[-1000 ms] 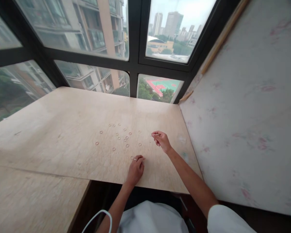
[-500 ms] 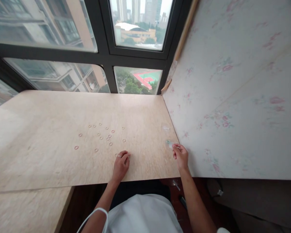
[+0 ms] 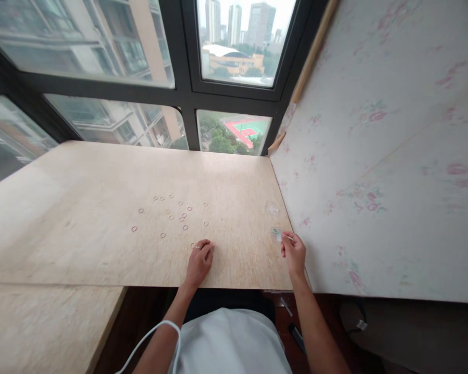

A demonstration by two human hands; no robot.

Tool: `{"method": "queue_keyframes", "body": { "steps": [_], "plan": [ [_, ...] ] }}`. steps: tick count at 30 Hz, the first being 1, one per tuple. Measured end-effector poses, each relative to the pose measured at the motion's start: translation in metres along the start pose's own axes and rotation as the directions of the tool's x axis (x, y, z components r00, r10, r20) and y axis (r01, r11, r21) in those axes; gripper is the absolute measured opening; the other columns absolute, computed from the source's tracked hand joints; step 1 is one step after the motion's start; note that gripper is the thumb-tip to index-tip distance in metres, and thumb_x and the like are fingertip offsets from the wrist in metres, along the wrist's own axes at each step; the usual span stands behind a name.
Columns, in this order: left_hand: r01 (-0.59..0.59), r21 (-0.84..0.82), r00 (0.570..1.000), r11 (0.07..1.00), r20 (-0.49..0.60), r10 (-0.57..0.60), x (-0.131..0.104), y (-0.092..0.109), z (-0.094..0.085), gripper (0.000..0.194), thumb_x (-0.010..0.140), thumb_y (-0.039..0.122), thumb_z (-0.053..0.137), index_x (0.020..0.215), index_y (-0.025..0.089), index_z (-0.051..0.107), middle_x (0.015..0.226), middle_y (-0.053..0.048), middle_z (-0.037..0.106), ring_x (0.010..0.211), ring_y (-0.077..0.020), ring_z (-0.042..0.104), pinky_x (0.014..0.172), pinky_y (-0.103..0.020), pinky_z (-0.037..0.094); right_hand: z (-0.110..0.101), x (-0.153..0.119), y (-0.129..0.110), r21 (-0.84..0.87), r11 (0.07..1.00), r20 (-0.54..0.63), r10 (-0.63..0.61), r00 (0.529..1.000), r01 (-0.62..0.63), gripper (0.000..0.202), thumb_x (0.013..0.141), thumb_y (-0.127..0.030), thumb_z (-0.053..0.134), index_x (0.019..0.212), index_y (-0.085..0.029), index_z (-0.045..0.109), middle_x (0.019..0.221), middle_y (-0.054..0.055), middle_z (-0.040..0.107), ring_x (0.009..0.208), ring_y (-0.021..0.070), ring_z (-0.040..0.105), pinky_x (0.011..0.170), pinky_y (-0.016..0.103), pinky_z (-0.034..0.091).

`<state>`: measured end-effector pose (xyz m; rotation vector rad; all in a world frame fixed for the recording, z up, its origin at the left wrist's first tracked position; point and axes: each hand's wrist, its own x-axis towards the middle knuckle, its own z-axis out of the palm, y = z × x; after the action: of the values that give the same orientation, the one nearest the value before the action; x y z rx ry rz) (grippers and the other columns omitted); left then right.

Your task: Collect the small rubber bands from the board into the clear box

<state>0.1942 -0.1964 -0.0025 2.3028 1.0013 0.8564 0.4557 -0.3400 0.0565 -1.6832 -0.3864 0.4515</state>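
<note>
The rings [image 3: 185, 227] lie scattered flat on the board [image 3: 101, 244], left of and beyond the left hand [image 3: 199, 261]; the right hand [image 3: 295, 253] has moved from near the rings to the board's right edge, beside the green film [image 3: 276, 234]; the working point for that hand is therefore, by judgement, the film and not the rings. Right grip: thumb and forefinger are drawn together at the tips, at the near end of the film; contact with it, or a thin object clamped between the tips, cannot be confirmed at this size. Left grip: fingers are bent and low over the board, just beside the nearest ring; whether the tips meet or hold anything cannot be told; this hand has kept its place by that ring. Farther out, a clear film [image 3: 273, 209] lies beyond the green one; the wall [image 3: 413, 182] borders the board at right.
</note>
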Motion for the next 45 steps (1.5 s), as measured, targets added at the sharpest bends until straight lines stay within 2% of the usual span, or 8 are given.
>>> {"method": "queue_keyframes", "body": {
  "steps": [6,9,13,17,21,27,37,45],
  "plan": [
    [0.028,-0.057,0.999,0.998,0.035,-0.026,-0.004,0.002,-0.004,0.023,0.086,0.013,0.046,0.095,0.017,0.066,0.109,-0.01,0.06,0.102,-0.0205,0.057,0.091,-0.039,0.048,0.03,-0.047,0.036,-0.274,0.95,0.332,-0.053,0.942,0.15,0.042,0.08,-0.055,0.053,0.096,-0.017,0.063,0.054,-0.003,0.056,0.045,0.0131,0.05,0.043,0.022,0.039],
    [0.05,-0.161,0.996,0.986,0.086,-0.036,-0.002,0.0,-0.011,0.024,0.084,0.011,0.047,0.097,0.018,0.066,0.11,-0.01,0.06,0.103,-0.019,0.057,0.092,-0.038,0.048,0.042,-0.052,0.047,-0.482,0.804,0.369,-0.175,0.913,0.349,0.041,0.083,-0.054,0.047,0.091,-0.02,0.069,0.072,0.004,0.069,0.063,0.0182,0.063,0.059,0.026,0.045],
    [0.124,-0.327,0.989,0.937,0.116,-0.091,0.011,-0.014,-0.033,0.026,0.084,0.016,0.046,0.102,0.019,0.065,0.105,-0.008,0.062,0.096,-0.0159,0.06,0.083,-0.032,0.052,0.048,-0.04,0.047,-0.548,0.754,0.326,-0.207,0.922,0.363,0.048,0.085,-0.055,0.039,0.091,-0.017,0.069,0.071,0.007,0.07,0.063,0.0201,0.064,0.059,0.027,0.044],
    [0.291,-0.285,0.951,0.913,-0.016,-0.308,0.031,-0.049,-0.075,0.026,0.084,0.027,0.048,0.102,0.018,0.065,0.105,-0.007,0.065,0.085,-0.0152,0.063,0.073,-0.028,0.054,0.05,-0.032,0.043,-0.54,0.754,0.328,-0.22,0.919,0.373,0.051,0.084,-0.057,0.04,0.087,-0.016,0.069,0.068,0.007,0.069,0.06,0.02,0.062,0.055,0.026,0.042],
    [0.598,-0.01,0.783,0.802,-0.208,-0.586,0.055,-0.098,-0.125,0.033,0.084,0.026,0.043,0.108,0.015,0.063,0.104,-0.007,0.068,0.082,-0.0142,0.064,0.074,-0.025,0.052,0.049,-0.033,0.042,-0.543,0.76,0.33,-0.198,0.923,0.357,0.054,0.083,-0.06,0.04,0.085,-0.016,0.069,0.067,0.008,0.069,0.059,0.0206,0.063,0.054,0.026,0.043],
    [0.681,0.163,0.73,0.713,-0.216,-0.648,0.094,-0.165,-0.171,0.037,0.078,0.02,0.046,0.108,0.011,0.066,0.095,-0.008,0.07,0.08,-0.0185,0.064,0.077,-0.027,0.049,0.049,-0.032,0.045,-0.55,0.764,0.326,-0.177,0.929,0.338,0.055,0.081,-0.063,0.041,0.083,-0.016,0.07,0.067,0.008,0.07,0.06,0.0213,0.064,0.054,0.026,0.044],
    [0.551,0.396,0.81,0.734,-0.042,-0.585,0.128,-0.195,-0.176,0.026,0.079,0.031,0.052,0.091,0.019,0.072,0.091,-0.007,0.07,0.086,-0.0211,0.062,0.076,-0.027,0.045,0.05,-0.032,0.045,-0.57,0.761,0.297,-0.163,0.941,0.312,0.053,0.081,-0.062,0.042,0.081,-0.018,0.071,0.07,0.008,0.071,0.061,0.0229,0.065,0.054,0.026,0.046],
    [0.584,0.418,0.759,0.695,0.021,-0.651,0.141,-0.198,-0.174,0.014,0.071,0.032,0.059,0.071,0.02,0.067,0.078,-0.007,0.068,0.078,-0.0212,0.061,0.07,-0.027,0.043,0.05,-0.031,0.049,-0.575,0.765,0.283,-0.146,0.948,0.29,0.052,0.079,-0.062,0.044,0.079,-0.017,0.071,0.069,0.008,0.07,0.062,0.0244,0.066,0.055,0.028,0.047]
  ]
}}
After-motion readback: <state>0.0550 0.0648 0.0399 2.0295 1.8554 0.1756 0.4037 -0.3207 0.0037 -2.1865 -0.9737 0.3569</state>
